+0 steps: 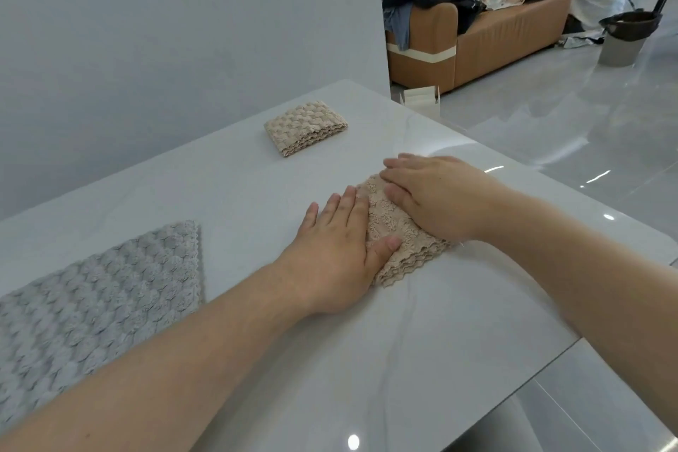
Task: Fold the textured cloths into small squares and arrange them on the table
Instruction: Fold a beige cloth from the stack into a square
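Nearest me, on my left, a grey textured cloth [95, 297] lies spread flat on the white surface [367, 360]. Past it, my left hand [337, 253] and right hand [436, 194] are both flat with fingers straight. They press a folded beige textured cloth [389, 224], the left on its near edge and the right on its far side. Farther back, well apart, sits a second beige cloth [304, 128], already a small folded square, with a brown sofa [495, 37] beyond.

The far beige cloth [305, 128] lay folded small on the white table [367, 360]. The near beige cloth [389, 227] lay folded too, its wavy edges stacked. The grey cloth [95, 297] lay flat and unfolded at the left.
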The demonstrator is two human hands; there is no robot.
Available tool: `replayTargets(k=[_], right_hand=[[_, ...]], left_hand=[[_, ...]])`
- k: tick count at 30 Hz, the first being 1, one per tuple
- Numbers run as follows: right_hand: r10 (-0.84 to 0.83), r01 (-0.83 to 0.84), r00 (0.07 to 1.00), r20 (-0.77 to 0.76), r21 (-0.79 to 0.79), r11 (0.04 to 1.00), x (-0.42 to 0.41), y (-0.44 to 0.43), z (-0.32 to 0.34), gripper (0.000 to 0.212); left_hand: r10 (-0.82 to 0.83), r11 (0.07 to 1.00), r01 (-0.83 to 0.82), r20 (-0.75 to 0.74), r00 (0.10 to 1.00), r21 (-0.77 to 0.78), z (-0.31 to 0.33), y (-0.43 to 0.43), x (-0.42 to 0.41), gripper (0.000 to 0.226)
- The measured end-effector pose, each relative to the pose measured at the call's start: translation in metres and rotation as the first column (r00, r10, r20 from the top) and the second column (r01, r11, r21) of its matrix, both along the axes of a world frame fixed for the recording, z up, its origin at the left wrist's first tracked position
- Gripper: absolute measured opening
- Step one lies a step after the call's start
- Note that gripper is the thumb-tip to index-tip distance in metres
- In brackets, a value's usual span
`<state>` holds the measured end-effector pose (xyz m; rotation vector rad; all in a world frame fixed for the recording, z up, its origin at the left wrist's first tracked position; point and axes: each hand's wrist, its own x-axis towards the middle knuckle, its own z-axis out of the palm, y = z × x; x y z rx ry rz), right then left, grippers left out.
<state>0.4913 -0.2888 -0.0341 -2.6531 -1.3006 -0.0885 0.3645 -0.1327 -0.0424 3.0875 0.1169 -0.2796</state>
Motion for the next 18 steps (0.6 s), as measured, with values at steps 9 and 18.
replayTargets(k=[9,18], right_hand=[[-0.004,-0.014,0.981,-0.193,-0.092,0.996,0.012,-0.013,-0.018,0.062],[-0.019,0.068,0.968,-0.251,0.190,0.979,0.006,-0.014,0.008,0.051]], left_hand=[[-0.019,0.999,0.015,-0.070,0.997,-0.051,0.001,0.006,-0.004,0.104],[0.054,0.981,-0.063,-0.052,0.997,-0.183,0.034,0.018,-0.008,0.106]])
